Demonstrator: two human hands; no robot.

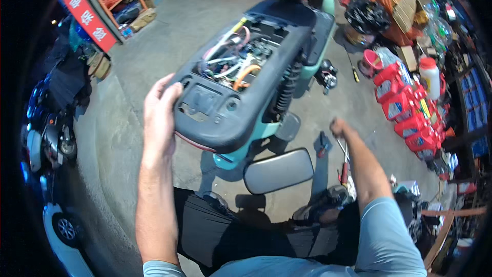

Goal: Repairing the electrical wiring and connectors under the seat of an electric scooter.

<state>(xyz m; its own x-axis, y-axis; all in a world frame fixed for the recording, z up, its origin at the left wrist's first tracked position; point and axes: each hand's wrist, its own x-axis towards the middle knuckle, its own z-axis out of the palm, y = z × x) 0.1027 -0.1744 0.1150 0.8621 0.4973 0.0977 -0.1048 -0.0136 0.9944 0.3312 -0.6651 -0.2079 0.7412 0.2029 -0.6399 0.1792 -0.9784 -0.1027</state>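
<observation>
A teal and black scooter (256, 118) stands before me with its seat base open, showing bundled wires (238, 61) and an orange hose or cable. My left hand (160, 107) grips the near-left corner of its dark tail panel, fingertips on top. To the right of the scooter, low over the floor, my right hand (342, 128) is curled closed; what it holds, if anything, I cannot make out. Below that hand a red-handled screwdriver (344, 173) points upward in the picture. A black padded panel (279, 171) lies on the floor by the rear of the scooter.
Red jugs (405, 110) and a white bottle (430, 77) line the right side. Behind them are a black bag (366, 14) and piled cardboard. A small dark tool (322, 144) lies near my right hand. Parked motorbikes (56, 138) and a white car (64, 231) are at left.
</observation>
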